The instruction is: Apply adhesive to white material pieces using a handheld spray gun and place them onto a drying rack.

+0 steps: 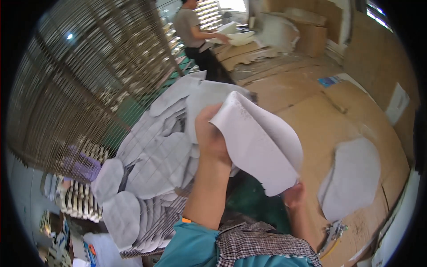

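A pale, leather-like cut piece is held up in front of me, bent along a crease, with its pointed end up and away. My left hand supports its upper left side, and the fingers disappear behind it. At the lower right corner, my right hand has its fingers closed on the edge. Many similar grey pieces lie overlapped in a heap on a wire rack to my left. Another such piece rests flat on the brown board to the right.
A tall wire rack leans along the left side, with a purple basket beyond it. Brown boards cover the surface ahead and right. A metal tool lies near me. Another person handles pale sheets at the back.
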Demonstrator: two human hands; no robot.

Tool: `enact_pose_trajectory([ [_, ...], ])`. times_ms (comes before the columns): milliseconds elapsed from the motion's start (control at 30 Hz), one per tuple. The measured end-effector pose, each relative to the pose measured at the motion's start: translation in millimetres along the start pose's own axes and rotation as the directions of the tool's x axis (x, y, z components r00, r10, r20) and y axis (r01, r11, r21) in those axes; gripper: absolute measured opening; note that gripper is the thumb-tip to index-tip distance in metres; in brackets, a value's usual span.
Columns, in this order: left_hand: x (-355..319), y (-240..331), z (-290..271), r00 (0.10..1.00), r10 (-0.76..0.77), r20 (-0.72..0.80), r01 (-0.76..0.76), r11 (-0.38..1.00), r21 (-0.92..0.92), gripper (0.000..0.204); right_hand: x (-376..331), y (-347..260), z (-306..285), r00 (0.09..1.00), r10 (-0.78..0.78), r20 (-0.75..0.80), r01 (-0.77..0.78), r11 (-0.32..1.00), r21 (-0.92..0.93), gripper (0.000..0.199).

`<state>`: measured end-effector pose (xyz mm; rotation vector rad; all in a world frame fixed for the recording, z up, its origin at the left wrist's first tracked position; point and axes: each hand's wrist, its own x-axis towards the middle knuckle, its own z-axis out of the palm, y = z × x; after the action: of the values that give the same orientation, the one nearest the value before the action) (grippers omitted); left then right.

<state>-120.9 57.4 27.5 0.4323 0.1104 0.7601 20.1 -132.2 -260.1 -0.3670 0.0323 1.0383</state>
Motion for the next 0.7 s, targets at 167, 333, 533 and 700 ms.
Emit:
enact_pose_trajectory([
  [167, -16, 105, -68, 0.915, 0.395, -0.074, -0.394, 0.918, 0.032, 0.028, 62, -24, 89, 1.0, 0.007, 0.007, -0.005, 0.966, -0.259, 0.047],
  [333, -34, 253, -186, 0.884, 0.452, -0.121, -0.462, 0.884, -0.07, 0.033, 125, 55, 232, 0.97, -0.117, 0.212, 0.208, 0.853, -0.479, 0.045],
  [533, -39, 458, -301, 0.451, 0.838, -0.308, -0.693, 0.546, 0.471, 0.039, 265, 236, 368, 0.967, 0.096, 0.235, 0.04, 0.856, -0.516, 0.029],
  [700, -92, 558, -301, 0.697, 0.716, 0.035, -0.682, 0.647, 0.34, 0.058, 300, 357, 428, 0.863, 0.21, 0.459, 0.081, 0.84, -0.537, 0.037],
])
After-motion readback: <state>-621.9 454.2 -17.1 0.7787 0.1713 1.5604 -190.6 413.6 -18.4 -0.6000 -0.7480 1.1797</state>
